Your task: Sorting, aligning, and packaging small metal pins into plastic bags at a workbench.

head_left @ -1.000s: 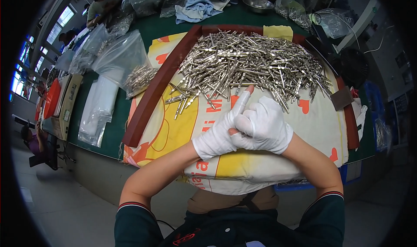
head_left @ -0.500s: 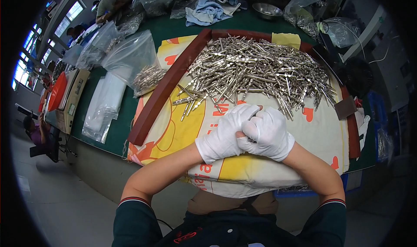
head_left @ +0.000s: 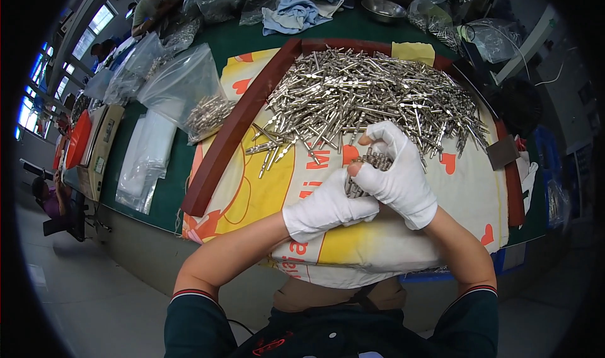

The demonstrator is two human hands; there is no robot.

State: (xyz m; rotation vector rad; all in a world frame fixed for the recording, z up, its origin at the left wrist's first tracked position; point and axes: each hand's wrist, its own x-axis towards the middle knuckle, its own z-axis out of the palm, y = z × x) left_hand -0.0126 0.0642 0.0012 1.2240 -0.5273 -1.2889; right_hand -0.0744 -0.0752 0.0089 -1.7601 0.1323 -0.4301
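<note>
Both my hands wear white gloves with some fingertips bare. Between them, over the near part of the cloth, they clasp a bundle of short silvery metal shafts (head_left: 377, 162). My left hand (head_left: 328, 208) supports the bundle from the lower left; its fingers are partly hidden behind it. My right hand (head_left: 403, 176) curls round the bundle from the right, thumb across the front and index finger over the top. Just beyond, a large heap of loose metal shafts (head_left: 378, 96) lies on the printed cloth (head_left: 466, 194), several strays at its left edge.
A dark red wooden frame (head_left: 242, 128) borders the heap. Left of it are a clear bag of metal parts (head_left: 211, 115) and flat plastic bags (head_left: 146, 156). At the back lie blue cloths (head_left: 296, 12) and a metal bowl (head_left: 384, 8). Another person (head_left: 161, 2) sits far left.
My hands were closed together with the shafts mostly hidden. The right hand has now moved up and opened partly round them, the left has shifted lower, and the bundle shows.
</note>
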